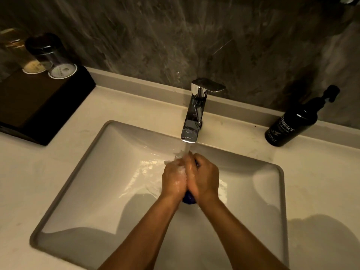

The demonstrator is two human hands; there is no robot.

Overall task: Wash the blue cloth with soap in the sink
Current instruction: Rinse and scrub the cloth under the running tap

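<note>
Over the middle of the white sink [81, 191], my left hand [174, 180] and my right hand [204, 177] press together around the blue cloth [188, 198]. Only a small dark-blue bulge of the cloth shows below my palms, plus a sliver by my right fingers. Both hands curl round it and are wet. Water runs from the chrome faucet [191, 117] straight onto my fingertips. A black hand wash pump bottle [292, 123] stands on the counter to the right of the faucet.
A dark tray [44, 106] at the back left of the counter carries two upturned glasses [56, 59] on paper coasters. A grey marbled wall rises behind the counter. Water spreads across the basin floor under my hands.
</note>
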